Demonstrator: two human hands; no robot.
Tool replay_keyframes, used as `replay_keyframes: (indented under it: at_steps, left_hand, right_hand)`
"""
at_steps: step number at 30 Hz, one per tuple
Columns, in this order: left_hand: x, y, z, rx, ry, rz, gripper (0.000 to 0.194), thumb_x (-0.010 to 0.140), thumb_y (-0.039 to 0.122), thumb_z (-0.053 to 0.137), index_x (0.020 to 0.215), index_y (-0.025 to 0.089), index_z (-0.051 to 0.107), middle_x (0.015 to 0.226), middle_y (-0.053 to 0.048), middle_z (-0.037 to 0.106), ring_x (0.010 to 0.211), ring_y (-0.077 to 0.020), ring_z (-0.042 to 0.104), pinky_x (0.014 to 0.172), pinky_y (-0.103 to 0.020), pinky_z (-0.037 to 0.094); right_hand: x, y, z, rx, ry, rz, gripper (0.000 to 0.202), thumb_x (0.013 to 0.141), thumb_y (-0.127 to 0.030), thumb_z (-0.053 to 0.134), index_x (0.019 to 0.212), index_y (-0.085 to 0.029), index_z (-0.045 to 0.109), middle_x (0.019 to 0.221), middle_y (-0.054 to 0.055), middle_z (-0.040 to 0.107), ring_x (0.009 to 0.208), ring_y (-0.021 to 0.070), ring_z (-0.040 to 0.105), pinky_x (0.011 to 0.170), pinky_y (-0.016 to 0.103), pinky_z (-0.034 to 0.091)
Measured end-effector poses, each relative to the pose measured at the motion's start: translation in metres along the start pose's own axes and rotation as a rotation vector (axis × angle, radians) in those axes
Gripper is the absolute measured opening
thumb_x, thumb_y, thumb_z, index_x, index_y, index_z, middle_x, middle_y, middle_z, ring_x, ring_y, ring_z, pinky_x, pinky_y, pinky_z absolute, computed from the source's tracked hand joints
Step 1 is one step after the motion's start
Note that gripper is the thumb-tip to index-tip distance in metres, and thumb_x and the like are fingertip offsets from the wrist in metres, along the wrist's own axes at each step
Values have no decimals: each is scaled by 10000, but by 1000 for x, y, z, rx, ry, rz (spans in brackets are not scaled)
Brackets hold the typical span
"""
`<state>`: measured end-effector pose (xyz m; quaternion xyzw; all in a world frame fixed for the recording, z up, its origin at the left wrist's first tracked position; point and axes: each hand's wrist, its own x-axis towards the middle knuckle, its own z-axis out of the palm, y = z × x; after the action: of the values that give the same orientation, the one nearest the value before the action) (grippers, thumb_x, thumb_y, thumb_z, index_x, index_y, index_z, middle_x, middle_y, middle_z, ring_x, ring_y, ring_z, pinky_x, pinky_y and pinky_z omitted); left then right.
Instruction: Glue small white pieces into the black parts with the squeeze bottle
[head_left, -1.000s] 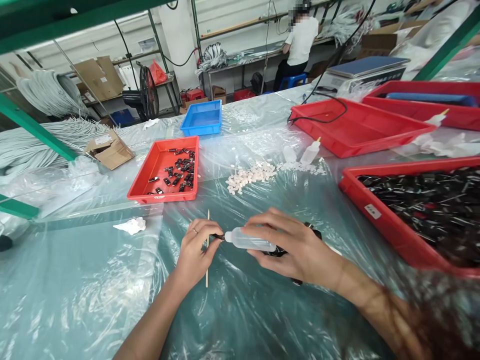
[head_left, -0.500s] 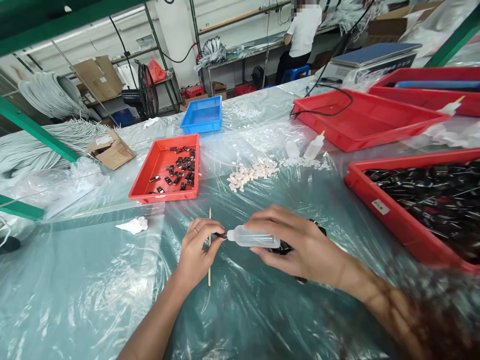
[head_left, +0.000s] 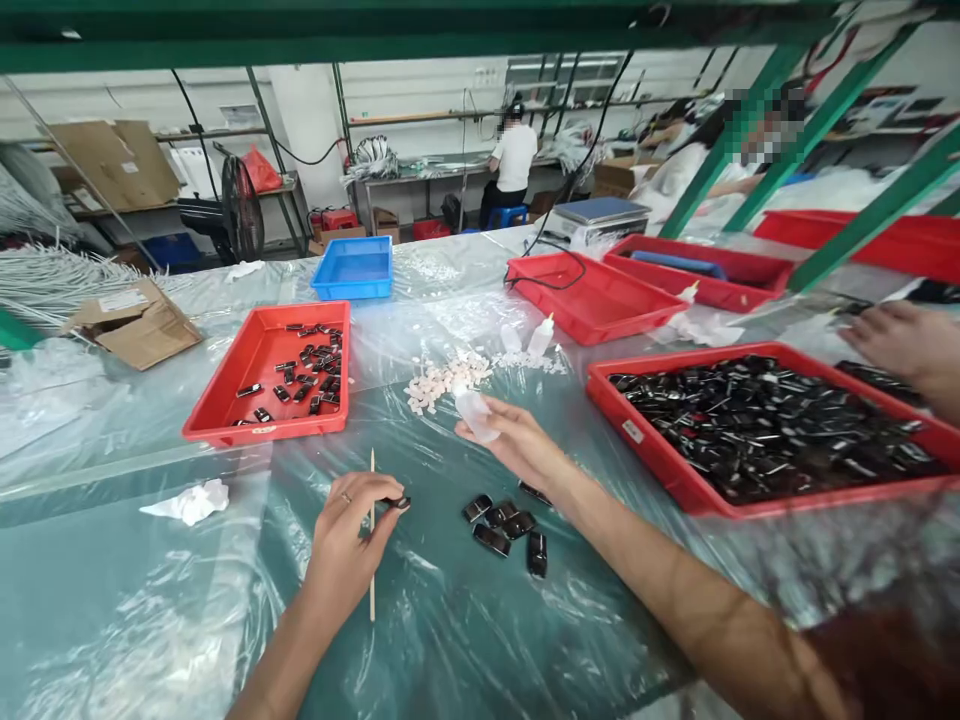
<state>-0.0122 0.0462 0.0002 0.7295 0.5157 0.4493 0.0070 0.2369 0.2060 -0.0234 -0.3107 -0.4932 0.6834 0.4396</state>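
My left hand (head_left: 352, 525) pinches a small black part (head_left: 399, 502) between thumb and fingertips. A thin wooden stick (head_left: 372, 590) runs behind that hand; whether it lies on the table or is also held I cannot tell. Further forward, my right hand (head_left: 517, 440) is closed round a small translucent squeeze bottle (head_left: 478, 415), which is tilted beside a pile of small whitish pieces (head_left: 439, 378). Several glossy black parts (head_left: 493, 540) lie on the plastic-covered table between my forearms.
A red tray (head_left: 266, 434) with black parts stands left, a fuller red tray (head_left: 637, 455) right. Beyond are a blue tray (head_left: 352, 290), another squeeze bottle (head_left: 541, 338) and an outlying red tray (head_left: 600, 325). Another person's hand (head_left: 896, 345) is at the far right.
My right hand has drawn the bottle away from the black part and moved it forward to the whitish pile. My left hand still holds the part. The view has turned right.
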Motion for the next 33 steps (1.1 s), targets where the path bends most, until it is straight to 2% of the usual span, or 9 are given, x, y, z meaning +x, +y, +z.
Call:
replay_keyframes:
  at_steps: [3,6,11,15,18,21,25,29,33]
  left_hand:
    - [0,-3,1,8,9,10,120,1027,169,682,998,285,688,955,8,849,881,-198,810,856,-342,627]
    - [1,-5,1,3,21,14,128,1023,161,675,1000,287,687,970,0,852,903,-206,815,868,-349,641]
    - [-2,-11,3,-53,20,-24,133,1015,164,670,1039,293,693,1023,-12,858,971,-216,826,910,-364,665]
    - [-4,-14,5,-123,26,-75,131,1029,170,651,1072,289,682,1046,-25,841,981,-207,829,895,-349,677]
    - [-3,-12,4,-164,57,-85,98,1039,191,651,1055,283,683,1096,-48,819,1015,-211,827,894,-344,677]
    - [-2,-9,4,-202,69,-94,93,1034,194,662,1044,281,691,1102,-54,811,1016,-217,823,898,-349,673]
    - [-4,-6,7,-258,49,-116,96,1018,189,675,1027,280,706,1077,-65,817,994,-226,818,902,-362,674]
    - [-6,-2,10,-270,48,-135,71,1016,209,684,1024,274,713,1125,-80,822,971,-214,817,871,-341,681]
    - [-6,6,10,-329,26,-201,70,1001,228,713,1041,278,743,1021,-42,857,895,-203,831,830,-318,685]
  right_hand:
    - [2,15,6,-116,-8,-21,459,792,-500,935,1157,-269,777,1159,63,821,1079,279,771,1078,469,605]
    - [4,26,8,-245,-39,-66,517,677,-426,1017,1087,-266,746,1102,41,811,1114,292,749,1123,486,561]
    - [0,23,1,-466,-137,-132,565,644,-340,1027,1131,-253,754,1195,53,796,1191,286,713,1197,488,502]
    - [13,10,-14,-595,-155,-165,547,884,-480,857,1352,-250,693,1313,100,783,1211,261,735,1056,407,596]
    - [42,10,-15,-740,-105,-173,366,1074,-490,646,1277,-194,717,1181,99,790,1051,219,756,929,380,634]
    - [73,22,1,-893,-135,-150,326,1077,-444,701,1228,-157,727,1143,72,770,972,191,750,888,388,662]
    - [92,35,25,-1014,-176,-145,295,1083,-415,703,1248,-172,730,1244,81,755,1054,205,746,934,400,668]
    - [83,24,22,-1025,-175,-205,292,1064,-431,729,1126,-146,741,1070,47,773,918,174,745,866,370,657]
    - [46,-6,10,-941,-7,-330,299,1046,-458,689,936,-186,747,923,56,790,799,180,710,773,321,594]
